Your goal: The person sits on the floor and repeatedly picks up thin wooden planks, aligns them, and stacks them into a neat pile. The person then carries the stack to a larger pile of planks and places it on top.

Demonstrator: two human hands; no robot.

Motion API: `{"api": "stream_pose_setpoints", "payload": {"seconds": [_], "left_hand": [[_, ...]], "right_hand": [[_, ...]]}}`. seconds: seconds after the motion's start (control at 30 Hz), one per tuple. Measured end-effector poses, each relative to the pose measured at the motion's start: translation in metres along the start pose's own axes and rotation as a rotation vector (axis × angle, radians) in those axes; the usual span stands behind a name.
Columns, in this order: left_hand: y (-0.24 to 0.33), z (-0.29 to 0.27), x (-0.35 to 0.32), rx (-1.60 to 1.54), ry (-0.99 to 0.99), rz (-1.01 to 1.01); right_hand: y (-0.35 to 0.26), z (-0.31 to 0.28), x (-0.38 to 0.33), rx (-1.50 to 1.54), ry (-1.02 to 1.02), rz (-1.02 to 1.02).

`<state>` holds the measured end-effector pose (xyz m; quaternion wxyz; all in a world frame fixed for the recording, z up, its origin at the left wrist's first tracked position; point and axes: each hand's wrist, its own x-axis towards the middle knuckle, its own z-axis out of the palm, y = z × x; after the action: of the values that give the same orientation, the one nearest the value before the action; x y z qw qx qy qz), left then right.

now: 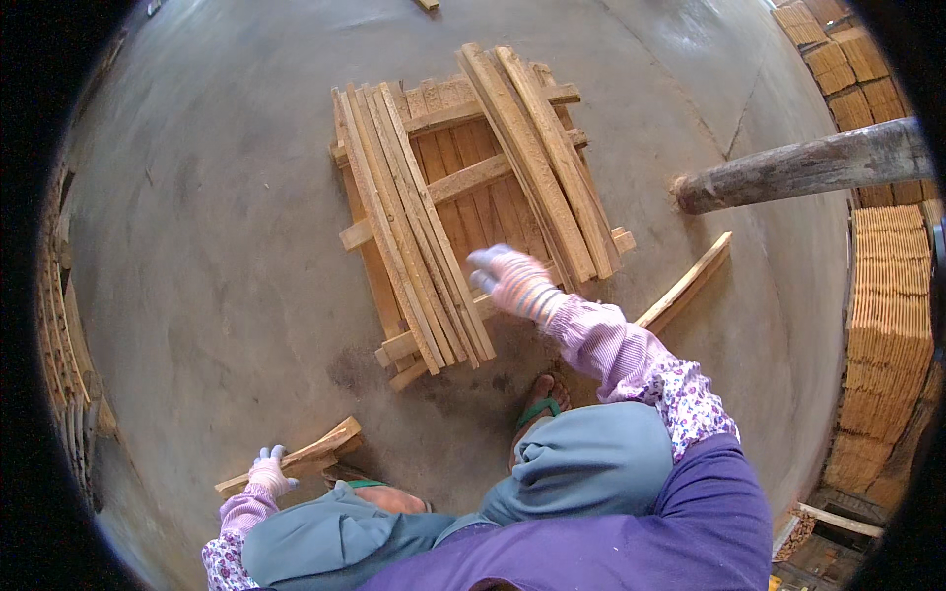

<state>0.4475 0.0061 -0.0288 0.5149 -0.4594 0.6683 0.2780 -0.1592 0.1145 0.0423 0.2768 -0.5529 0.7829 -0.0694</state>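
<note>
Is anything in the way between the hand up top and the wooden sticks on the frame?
Nothing visible. The right hand hovers open just above the wooden frame, between two bundles of slats, with no object between.

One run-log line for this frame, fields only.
left hand: grips wooden slats | right hand: blurred, over slat stack, grip unclear | floor: concrete | loose slat: right of stack

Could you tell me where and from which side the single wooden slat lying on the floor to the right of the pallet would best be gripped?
Probably at the near end of the lone slat, from above. It lies flat on the concrete floor, angled away, with that end closest to the right hand and nothing stacked on it.
</note>
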Motion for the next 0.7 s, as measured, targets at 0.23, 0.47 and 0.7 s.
{"api": "stream_pose_setpoints", "payload": {"seconds": [0.23, 0.47, 0.7], "left_hand": [[0.019, -0.04, 0.002, -0.011, 0.04, 0.013], [0.159, -0.176, -0.04, -0.16, 0.582, 0.536], [0.335, -0.223, -0.034, -0.436, 0.871, 0.6]], "right_hand": [[0.055, -0.056, 0.004, -0.392, 0.225, 0.565], [0.108, -0.078, -0.006, 0.749, 0.145, 0.395], [0.088, -0.049, -0.01, 1.134, 0.022, 0.335]]}}
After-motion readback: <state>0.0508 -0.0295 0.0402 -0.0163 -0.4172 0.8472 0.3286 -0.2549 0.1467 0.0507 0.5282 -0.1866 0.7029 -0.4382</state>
